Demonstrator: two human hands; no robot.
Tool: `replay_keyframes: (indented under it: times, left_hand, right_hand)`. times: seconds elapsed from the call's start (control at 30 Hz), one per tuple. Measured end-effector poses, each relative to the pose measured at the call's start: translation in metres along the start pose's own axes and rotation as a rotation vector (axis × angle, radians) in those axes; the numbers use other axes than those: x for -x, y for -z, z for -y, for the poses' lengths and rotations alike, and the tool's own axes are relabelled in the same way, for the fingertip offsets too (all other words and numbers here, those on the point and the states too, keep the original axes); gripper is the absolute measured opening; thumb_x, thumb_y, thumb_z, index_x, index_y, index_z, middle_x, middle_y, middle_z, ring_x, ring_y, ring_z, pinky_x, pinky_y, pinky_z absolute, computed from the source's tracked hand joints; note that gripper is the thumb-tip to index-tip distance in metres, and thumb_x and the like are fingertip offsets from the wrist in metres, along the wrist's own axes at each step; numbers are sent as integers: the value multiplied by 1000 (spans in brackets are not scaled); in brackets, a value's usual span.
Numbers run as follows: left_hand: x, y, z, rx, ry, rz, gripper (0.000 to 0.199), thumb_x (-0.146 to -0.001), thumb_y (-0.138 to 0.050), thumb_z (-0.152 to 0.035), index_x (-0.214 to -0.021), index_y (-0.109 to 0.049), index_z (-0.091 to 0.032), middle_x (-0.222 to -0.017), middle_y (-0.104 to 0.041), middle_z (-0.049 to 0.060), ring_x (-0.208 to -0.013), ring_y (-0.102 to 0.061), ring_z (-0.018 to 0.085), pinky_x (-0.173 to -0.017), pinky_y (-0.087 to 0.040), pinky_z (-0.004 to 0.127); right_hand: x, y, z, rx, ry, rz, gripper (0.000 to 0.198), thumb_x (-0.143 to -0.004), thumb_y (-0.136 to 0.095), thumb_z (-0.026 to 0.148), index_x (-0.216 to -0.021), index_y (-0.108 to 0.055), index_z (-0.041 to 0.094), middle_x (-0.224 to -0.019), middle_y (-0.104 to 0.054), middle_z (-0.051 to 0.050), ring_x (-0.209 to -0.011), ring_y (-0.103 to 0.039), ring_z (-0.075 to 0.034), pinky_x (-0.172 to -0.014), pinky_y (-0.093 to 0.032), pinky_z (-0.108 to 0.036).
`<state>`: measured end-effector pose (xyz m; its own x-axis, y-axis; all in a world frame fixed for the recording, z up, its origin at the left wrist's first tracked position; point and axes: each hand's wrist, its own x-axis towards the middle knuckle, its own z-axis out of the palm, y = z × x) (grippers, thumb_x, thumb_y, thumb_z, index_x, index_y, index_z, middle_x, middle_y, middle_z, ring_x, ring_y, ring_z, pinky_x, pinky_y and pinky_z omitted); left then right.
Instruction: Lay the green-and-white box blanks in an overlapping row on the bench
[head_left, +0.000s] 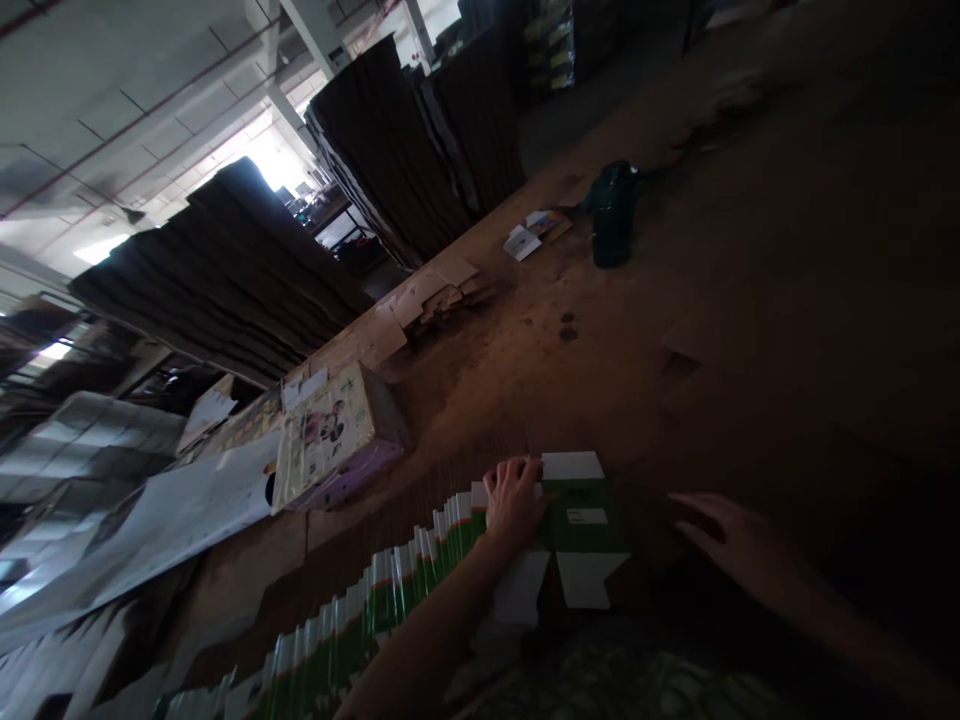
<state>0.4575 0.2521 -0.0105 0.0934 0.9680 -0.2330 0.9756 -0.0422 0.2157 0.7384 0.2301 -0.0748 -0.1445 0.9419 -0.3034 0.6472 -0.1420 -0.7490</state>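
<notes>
My left hand [516, 502] is bent over the near edge of a green-and-white carton [589, 520], its fingers curled and its thumb against the printed panel. The carton looks folded flat, with white flaps at top and bottom and a small white label area. To its left runs a long row of similar flat green-and-white cartons [390, 580], overlapping one another; my left forearm crosses over them. My right hand [720, 530] is apart from the carton, to its right in deep shade, thumb and fingers spread with nothing between them.
A box with a cartoon print [322, 435] sits beyond the row. A dark green jug [613, 215], loose cards [523, 242] and cardboard scraps [431, 300] lie farther back on the brown tabletop [495, 370]. Tall stacks of dark sheets [225, 270] stand behind the table.
</notes>
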Motion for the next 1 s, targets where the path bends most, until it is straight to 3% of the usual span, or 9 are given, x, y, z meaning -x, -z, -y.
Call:
replay_keyframes:
  times: [0.17, 0.37, 0.47, 0.57, 0.67, 0.77, 0.83, 0.9, 1.0]
  left_hand:
    - [3, 5, -3, 16, 103, -90, 20, -94, -46, -28, -106, -61, -25, -106, -65, 2, -104, -53, 20, -89, -35, 36]
    - [0, 0, 1, 108, 158, -131, 20, -94, -44, -26, -105, -61, -25, -105, -68, 1, -101, -56, 18, -87, -37, 34]
    - [0, -2, 3, 68, 122, -94, 24, -89, -53, -34, -111, -58, -26, -111, -65, 2, -106, -54, 21, -91, -37, 38]
    - [0, -5, 3, -29, -2, -46, 50, -80, -65, -41, -125, -50, -28, -131, -52, 6, -121, -43, 27, -98, -33, 46]
    - [-1, -11, 2, -93, -49, -10, 58, -79, -66, -38, -132, -45, -30, -140, -42, 8, -128, -35, 30, -103, -28, 51]
    - [-3, -15, -1, -74, -38, 8, 56, -80, -65, -32, -132, -46, -31, -139, -43, 7, -129, -35, 29, -105, -26, 51]
    - [-4, -13, -4, -29, 0, 13, 56, -79, -66, -32, -132, -47, -31, -139, -44, 6, -129, -35, 28, -107, -24, 50]
    - [-6, -5, -6, 42, 53, 30, 60, -78, -66, -37, -133, -45, -31, -138, -46, 6, -128, -36, 28, -108, -24, 49]
    - [-11, 19, -6, 212, 138, 39, 50, -89, -49, -41, -137, -40, -32, -137, -48, 4, -127, -40, 24, -105, -31, 44]
  right_hand:
    - [-15, -39, 31, -265, -67, 226, 36, -74, -48, 50, -83, -67, 21, -79, -73, -6, -71, -68, -23, -62, -53, -33]
    - [-28, -56, 34, -225, -38, 203, 29, -70, -56, 47, -56, -48, 23, -58, -63, -2, -62, -62, -19, -54, -45, -27]
    - [-33, -60, 36, -141, -36, 171, 24, -69, -59, 39, -54, -49, 23, -59, -65, -3, -62, -63, -20, -54, -44, -26]
    - [-33, -59, 39, -55, -21, 145, 18, -71, -57, 36, -60, -60, 23, -65, -70, -4, -66, -67, -22, -58, -47, -29]
    - [-25, -40, 29, 28, 11, 78, 25, -72, -55, 38, -85, -71, 24, -94, -74, -9, -90, -68, -29, -76, -51, -36]
    - [-11, -11, 3, 199, 87, -70, 48, -67, -57, 34, -113, -67, 23, -132, -59, -13, -126, -47, -38, -98, -40, -52]
    - [-3, 6, -5, 365, 122, -164, 59, -64, -56, 30, -122, -62, 21, -141, -49, -16, -134, -35, -41, -99, -36, -59]
    - [1, 17, 10, 404, 122, -144, 59, -68, -53, 29, -126, -60, 19, -136, -53, -19, -128, -44, -40, -94, -43, -56]
    - [4, 19, 79, 122, 203, 54, 48, -78, -47, 39, -120, -62, 21, -118, -67, -13, -108, -62, -30, -89, -49, -42]
